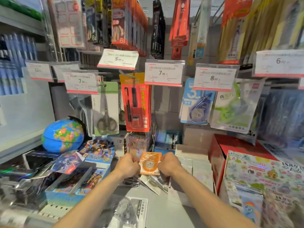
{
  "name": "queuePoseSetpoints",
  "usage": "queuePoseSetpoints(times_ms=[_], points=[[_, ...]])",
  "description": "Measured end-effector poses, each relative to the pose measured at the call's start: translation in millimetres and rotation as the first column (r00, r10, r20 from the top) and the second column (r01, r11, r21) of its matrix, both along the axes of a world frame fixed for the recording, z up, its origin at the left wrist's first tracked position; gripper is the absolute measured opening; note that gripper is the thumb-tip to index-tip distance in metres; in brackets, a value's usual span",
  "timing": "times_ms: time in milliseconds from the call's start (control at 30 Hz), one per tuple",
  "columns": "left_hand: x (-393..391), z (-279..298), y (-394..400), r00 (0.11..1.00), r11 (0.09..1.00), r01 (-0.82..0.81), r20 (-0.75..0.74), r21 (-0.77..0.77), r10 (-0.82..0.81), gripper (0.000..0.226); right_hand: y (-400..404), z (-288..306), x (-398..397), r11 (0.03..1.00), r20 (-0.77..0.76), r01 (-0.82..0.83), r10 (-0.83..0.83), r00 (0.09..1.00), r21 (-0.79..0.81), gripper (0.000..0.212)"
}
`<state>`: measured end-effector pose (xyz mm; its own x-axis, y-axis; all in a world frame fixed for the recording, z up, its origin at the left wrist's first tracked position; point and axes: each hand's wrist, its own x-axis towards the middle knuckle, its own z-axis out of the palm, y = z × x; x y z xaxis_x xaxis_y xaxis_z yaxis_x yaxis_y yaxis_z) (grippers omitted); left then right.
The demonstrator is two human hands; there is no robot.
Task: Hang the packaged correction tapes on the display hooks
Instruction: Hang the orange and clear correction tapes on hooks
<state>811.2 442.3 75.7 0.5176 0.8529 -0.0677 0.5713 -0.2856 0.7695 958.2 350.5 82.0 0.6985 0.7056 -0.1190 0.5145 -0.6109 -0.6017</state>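
An orange packaged correction tape [150, 162] is held upright low over the shelf, between both hands. My left hand [129, 165] grips its left edge and my right hand [168, 164] grips its right edge, fingers curled. More packaged tapes [153, 182] lie in a loose pile on the shelf just under the hands. On hooks up to the right hang a blue correction tape pack [197, 104] and a green one [233, 107]. A hook under the 7.90 price tag [164, 73] shows nothing hanging in front of the grey back panel.
A red pen pack [136, 104] and scissors pack [106, 109] hang at centre left. A globe [63, 135] and card boxes [79, 175] stand on the left, a red box [230, 152] and sticker packs [263, 178] on the right. Price tags jut out overhead.
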Motion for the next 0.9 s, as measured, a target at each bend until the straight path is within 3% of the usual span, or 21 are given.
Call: queuePoseSetpoints(times_ms=[133,367,700,900], points=[[-0.9,0.8,-5.9,0.999,1.000,-0.026,0.044,-0.002,0.026,0.024,1.6,-1.4,0.9,0.995,-0.087,0.036,-0.027,0.996,0.097,0.012],[-5.9,-5.1,-4.7,0.990,0.998,-0.048,0.131,-0.051,0.055,0.025,-0.2,-0.6,-1.0,0.976,-0.204,0.061,-0.018,0.979,0.209,0.018],[-32.1,3.2,-20.4,0.920,0.970,-0.006,0.379,-0.241,0.100,0.035,-31.7,14.7,-15.1,0.951,-0.344,0.028,0.085,0.935,0.309,0.022],[-50.1,20.4,-44.1,0.892,0.961,0.136,0.452,-0.241,-0.013,0.027,-72.3,29.1,-24.1,0.916,-0.228,-0.072,0.174,0.958,0.394,0.031]])
